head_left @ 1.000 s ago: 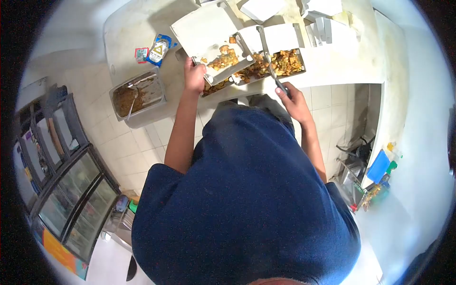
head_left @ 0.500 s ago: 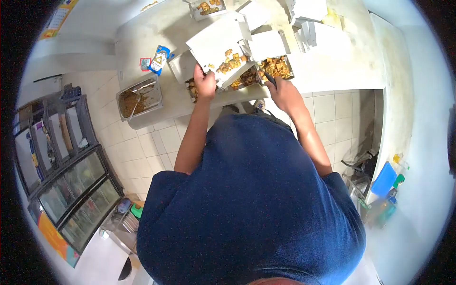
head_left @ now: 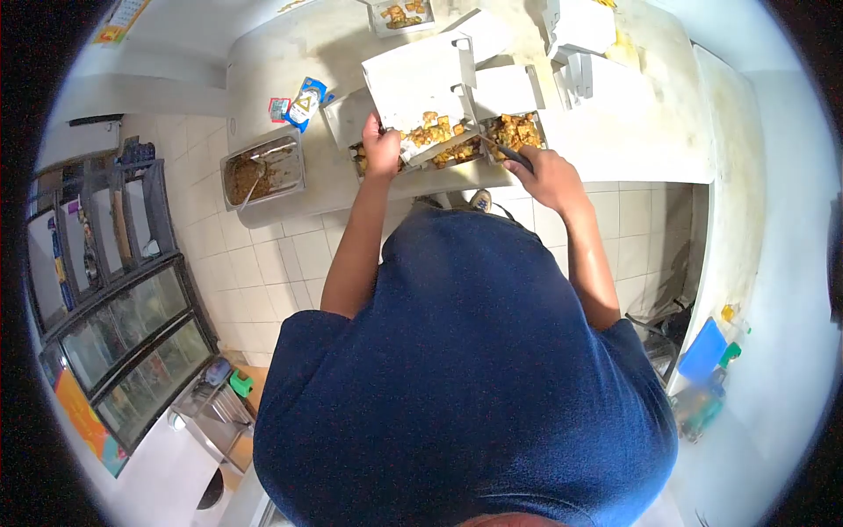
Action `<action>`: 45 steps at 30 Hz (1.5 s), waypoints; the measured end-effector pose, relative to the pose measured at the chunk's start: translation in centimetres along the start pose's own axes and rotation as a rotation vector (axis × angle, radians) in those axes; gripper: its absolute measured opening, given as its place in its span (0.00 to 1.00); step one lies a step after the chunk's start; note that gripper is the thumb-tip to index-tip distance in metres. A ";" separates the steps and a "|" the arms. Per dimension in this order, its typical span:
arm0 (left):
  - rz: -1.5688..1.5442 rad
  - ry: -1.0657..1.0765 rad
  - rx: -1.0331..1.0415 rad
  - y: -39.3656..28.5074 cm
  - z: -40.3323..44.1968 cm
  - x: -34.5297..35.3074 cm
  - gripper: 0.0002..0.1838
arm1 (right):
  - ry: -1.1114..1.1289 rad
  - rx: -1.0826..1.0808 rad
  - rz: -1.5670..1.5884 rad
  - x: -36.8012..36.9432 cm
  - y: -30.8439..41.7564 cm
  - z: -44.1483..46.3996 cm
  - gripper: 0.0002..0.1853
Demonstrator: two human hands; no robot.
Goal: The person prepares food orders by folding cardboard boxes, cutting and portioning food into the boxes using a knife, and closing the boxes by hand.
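Observation:
My left hand (head_left: 382, 151) is closed on the near left corner of an open white box (head_left: 414, 77), which is tilted over other boxes. Chunky yellow-brown food (head_left: 430, 133) lies along the box's lower part. My right hand (head_left: 549, 180) grips the black handle of a utensil (head_left: 518, 159); its front part reaches left toward the raised box, and its tip is hard to make out. Just beyond that hand, an open box of food (head_left: 515, 131) rests at the counter's front edge. More food-filled boxes are partly hidden under the raised one.
A metal tray (head_left: 300, 186) with brown food and a spoon stands on the counter (head_left: 632, 145) at left. Behind it lie a blue-and-white packet (head_left: 307, 103) and a red packet (head_left: 278, 110). Another food box (head_left: 401, 17) and white boxes (head_left: 584, 26) stand farther back.
The utensil, upright above the boxes a second ago, now lies low, pointing left. The raised box is tilted differently, with its food nearer the front edge. The whole view has shifted.

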State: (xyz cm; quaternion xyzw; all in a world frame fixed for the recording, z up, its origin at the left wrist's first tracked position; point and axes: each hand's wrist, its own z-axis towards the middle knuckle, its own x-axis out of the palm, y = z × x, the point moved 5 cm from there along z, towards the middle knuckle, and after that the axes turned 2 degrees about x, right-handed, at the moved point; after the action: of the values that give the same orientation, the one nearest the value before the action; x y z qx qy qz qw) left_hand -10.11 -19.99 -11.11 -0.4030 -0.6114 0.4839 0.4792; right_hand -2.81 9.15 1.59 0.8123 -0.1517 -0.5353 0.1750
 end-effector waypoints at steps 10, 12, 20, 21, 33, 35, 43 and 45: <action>0.181 0.219 0.166 -3.0 2.3 0.3 0.27 | -0.060 0.029 0.011 0.9 1.9 0.9 0.20; 0.204 0.256 0.192 -3.5 2.4 0.7 0.28 | -0.023 -0.006 0.021 0.8 2.5 0.9 0.22; 0.277 0.359 0.197 -1.9 4.5 1.3 0.31 | -0.090 -0.064 -0.109 1.8 2.9 1.4 0.20; 0.302 0.367 0.189 -2.2 4.6 1.5 0.31 | -0.091 -0.058 -0.126 1.8 2.8 1.4 0.20; 0.574 0.378 0.644 -5.9 -0.6 5.0 0.28 | -0.101 0.157 -0.037 2.7 0.4 0.4 0.16; 0.702 0.368 0.732 -4.5 -1.8 4.4 0.25 | -0.106 0.168 0.032 3.7 -0.1 0.3 0.15; 0.874 0.425 1.083 -2.3 -5.8 5.0 0.09 | -0.096 0.095 0.459 11.3 -5.5 0.8 0.12; 0.885 0.448 1.101 -2.0 -6.3 5.0 0.09 | -0.136 0.032 0.621 13.4 -6.2 1.0 0.13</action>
State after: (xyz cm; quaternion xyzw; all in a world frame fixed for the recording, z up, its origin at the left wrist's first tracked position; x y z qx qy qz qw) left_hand -5.12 -14.35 -7.75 -0.4024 0.0517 0.7744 0.4854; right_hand 1.79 8.77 -12.50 0.6920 -0.4123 -0.5069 0.3068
